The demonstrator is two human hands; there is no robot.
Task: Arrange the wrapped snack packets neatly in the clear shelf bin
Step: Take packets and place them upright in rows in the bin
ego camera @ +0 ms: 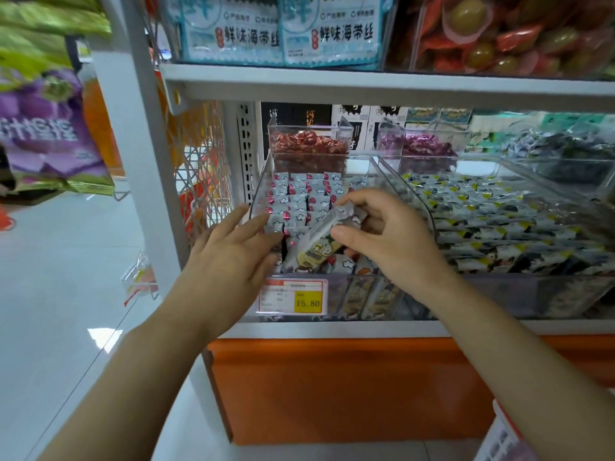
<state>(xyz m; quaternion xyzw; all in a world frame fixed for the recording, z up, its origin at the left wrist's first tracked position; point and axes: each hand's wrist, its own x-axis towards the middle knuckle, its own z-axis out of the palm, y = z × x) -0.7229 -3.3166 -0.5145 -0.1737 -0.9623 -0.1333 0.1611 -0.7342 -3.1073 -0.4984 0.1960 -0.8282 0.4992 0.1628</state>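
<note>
We get bright, even store light from overhead, with soft shadow under the upper shelf [366,91]. Pale glare patch on the floor [103,337], sheen on the clear bin [336,287] walls. The hanging bags [50,128] at left smear into blur. Wide-angle bend bows the shelf edges toward the corners. The packet [319,237] in the right hand [389,237] looks slightly soft to us; back-row goods [309,143] hazy.

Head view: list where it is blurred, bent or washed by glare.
Head view: hanging bags at the left edge are smeared; the white upright leans from wide-angle distortion; a bright patch glares on the floor; the left hand, the right hand, its snack packet and the price tag are fairly sharp; light is even.
</note>
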